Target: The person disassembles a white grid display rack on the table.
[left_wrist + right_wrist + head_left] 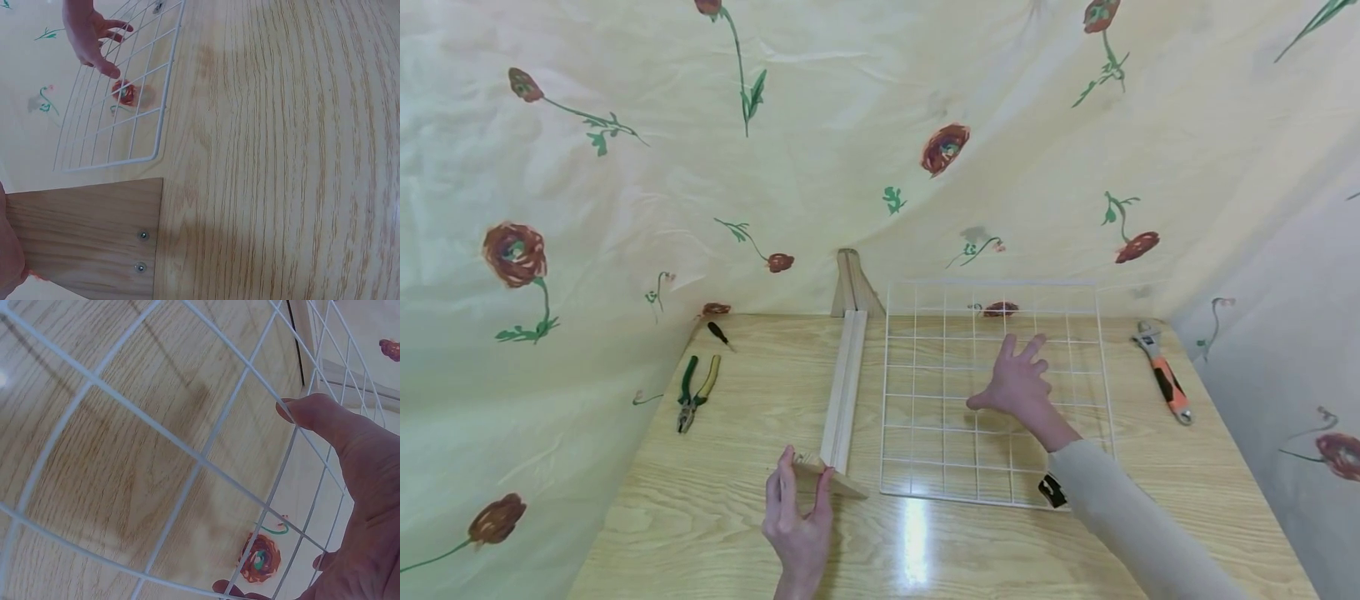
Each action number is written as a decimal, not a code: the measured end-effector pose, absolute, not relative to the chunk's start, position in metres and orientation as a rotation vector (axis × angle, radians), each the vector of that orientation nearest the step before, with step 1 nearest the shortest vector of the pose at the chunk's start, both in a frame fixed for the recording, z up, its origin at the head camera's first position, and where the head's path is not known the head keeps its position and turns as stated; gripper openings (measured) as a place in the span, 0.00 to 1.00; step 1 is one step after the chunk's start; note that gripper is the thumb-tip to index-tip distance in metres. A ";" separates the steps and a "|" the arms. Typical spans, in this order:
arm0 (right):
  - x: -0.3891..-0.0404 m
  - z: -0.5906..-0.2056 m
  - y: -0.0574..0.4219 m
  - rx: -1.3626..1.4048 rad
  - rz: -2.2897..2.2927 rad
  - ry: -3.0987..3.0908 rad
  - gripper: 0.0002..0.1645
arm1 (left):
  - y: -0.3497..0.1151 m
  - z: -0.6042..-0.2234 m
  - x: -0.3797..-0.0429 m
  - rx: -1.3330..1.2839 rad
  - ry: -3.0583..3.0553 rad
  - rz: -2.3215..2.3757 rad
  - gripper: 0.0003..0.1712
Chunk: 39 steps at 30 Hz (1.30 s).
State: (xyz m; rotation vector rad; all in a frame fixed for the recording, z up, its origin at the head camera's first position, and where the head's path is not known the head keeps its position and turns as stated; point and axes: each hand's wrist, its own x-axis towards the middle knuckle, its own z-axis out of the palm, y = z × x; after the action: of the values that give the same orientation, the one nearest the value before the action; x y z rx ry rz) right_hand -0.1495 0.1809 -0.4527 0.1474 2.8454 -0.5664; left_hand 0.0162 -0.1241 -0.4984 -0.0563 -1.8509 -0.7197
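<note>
My left hand (797, 527) grips the near end board (850, 487) of a wooden stand between thumb and fingers. Two screw heads show on that board in the left wrist view. A pale grooved rail (844, 387) runs from it to a matching far end board (848, 279) by the cloth backdrop. Right of the stand is a white wire grid (970, 501). Over the grid's middle, my right hand (1019, 385) has its fingers spread wide. In the right wrist view its thumb and fingertips overlap the wires.
Left of the stand, pliers (687, 410) with green and yellow handles and a small black-handled screwdriver (718, 334) lie on the wood-grain table (700, 533). An adjustable wrench (1165, 379) lies at the right. Flowered cloth (850, 108) hangs behind and at the sides.
</note>
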 end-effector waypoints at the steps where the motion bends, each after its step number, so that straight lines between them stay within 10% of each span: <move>1: -0.150 -0.454 0.180 0.150 -0.562 2.840 0.85 | -0.124 -0.499 0.016 -0.054 -1.851 -0.720 0.32; 39: -0.163 -0.476 0.176 -0.009 -0.419 2.660 0.83 | -0.125 -0.496 0.017 -0.056 -1.885 -0.724 0.33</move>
State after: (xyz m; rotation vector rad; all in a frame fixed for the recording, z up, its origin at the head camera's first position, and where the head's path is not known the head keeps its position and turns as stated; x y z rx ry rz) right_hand -0.1633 0.1762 -0.4758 -0.0093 2.6603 -0.4188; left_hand 0.0170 -0.1247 -0.4962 -0.0557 -1.8854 -0.7238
